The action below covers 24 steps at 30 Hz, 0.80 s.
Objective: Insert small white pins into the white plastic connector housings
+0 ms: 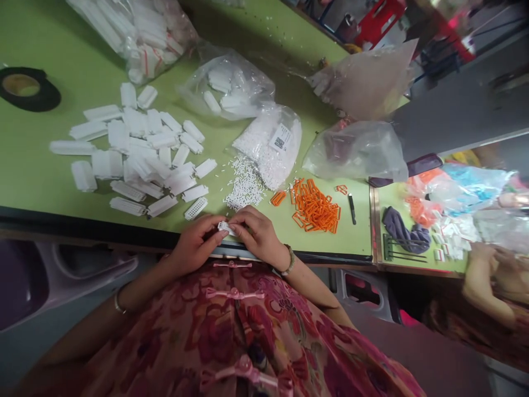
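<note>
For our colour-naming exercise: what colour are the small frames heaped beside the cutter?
Orange; the head view shows it best.

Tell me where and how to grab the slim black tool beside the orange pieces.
Best pinch the slim black tool across its middle, coming from above with the right hand, thumb and finger on its long sides. It lies flat and narrow, pointing roughly away from the person, and the orange pieces to its left do not touch it.
</note>
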Each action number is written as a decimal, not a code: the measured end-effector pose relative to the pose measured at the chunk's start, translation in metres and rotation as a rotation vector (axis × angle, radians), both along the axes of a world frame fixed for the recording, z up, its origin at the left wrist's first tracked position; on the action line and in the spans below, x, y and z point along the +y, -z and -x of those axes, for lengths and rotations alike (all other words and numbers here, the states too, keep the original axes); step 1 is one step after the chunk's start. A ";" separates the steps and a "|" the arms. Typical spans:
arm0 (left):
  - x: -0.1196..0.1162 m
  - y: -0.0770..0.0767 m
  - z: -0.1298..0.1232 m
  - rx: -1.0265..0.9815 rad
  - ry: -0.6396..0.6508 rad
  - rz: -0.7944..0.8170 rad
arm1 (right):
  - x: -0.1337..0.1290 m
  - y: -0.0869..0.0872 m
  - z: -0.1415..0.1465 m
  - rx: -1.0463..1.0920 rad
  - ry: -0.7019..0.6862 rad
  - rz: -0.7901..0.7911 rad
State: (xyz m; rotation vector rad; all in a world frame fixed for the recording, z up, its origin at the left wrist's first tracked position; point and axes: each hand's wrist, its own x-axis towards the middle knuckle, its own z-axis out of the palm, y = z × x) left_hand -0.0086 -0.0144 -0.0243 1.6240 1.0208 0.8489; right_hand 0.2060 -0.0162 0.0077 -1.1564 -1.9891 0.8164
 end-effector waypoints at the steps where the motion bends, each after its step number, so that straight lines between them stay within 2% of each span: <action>1: 0.000 -0.001 0.000 -0.002 0.001 0.000 | 0.000 0.000 0.000 -0.010 -0.011 -0.013; 7: 0.002 -0.003 0.001 0.014 0.014 0.005 | 0.005 -0.009 -0.005 -0.077 -0.077 -0.044; 12: 0.003 -0.003 0.004 -0.061 0.036 0.046 | 0.007 -0.017 -0.007 -0.037 -0.042 -0.010; 16: 0.002 -0.003 0.003 -0.074 0.036 0.064 | 0.006 -0.017 -0.005 -0.012 -0.069 -0.046; 20: 0.002 -0.003 0.003 -0.050 0.041 0.077 | 0.005 -0.015 -0.003 -0.086 -0.089 -0.012; 24: 0.003 -0.005 0.004 0.019 0.070 0.061 | 0.006 -0.021 -0.004 -0.187 -0.119 -0.017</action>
